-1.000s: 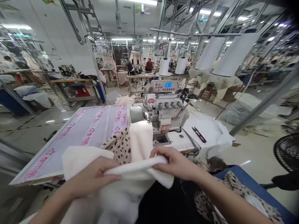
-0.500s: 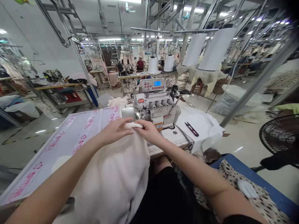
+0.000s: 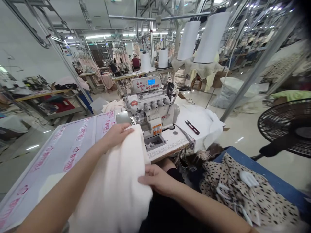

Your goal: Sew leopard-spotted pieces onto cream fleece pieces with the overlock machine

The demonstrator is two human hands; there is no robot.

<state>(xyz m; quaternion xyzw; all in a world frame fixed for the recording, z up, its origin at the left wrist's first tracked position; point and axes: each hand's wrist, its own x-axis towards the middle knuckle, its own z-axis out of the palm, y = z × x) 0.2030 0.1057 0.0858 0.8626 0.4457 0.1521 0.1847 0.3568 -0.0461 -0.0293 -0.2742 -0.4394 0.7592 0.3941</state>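
A cream-white piece of fabric [image 3: 121, 174] hangs in folds from the front of the sewing table over my lap. Its upper edge is gripped by my left hand [image 3: 119, 134], close to the front of the overlock sewing machine [image 3: 150, 110]. Lower down, my right hand [image 3: 157, 178] pinches the fabric's right side between thumb and fingers, below the table edge. Red-handled thread snips [image 3: 192, 127] lie on white cloth [image 3: 206, 121] to the right of the machine.
Spotted fabric [image 3: 243, 187] is heaped on a blue surface [image 3: 264, 174] at the right, near a black fan [image 3: 289, 126]. Large white thread cones [image 3: 211, 38] stand above the machine. Printed plastic sheeting [image 3: 80, 139] covers the table's left side. A person [image 3: 135, 62] sits far behind.
My right hand has moved from beside the left hand down and along the fabric's right side. My left hand has shifted slightly left, still gripping the upper edge. The camera view has shifted.
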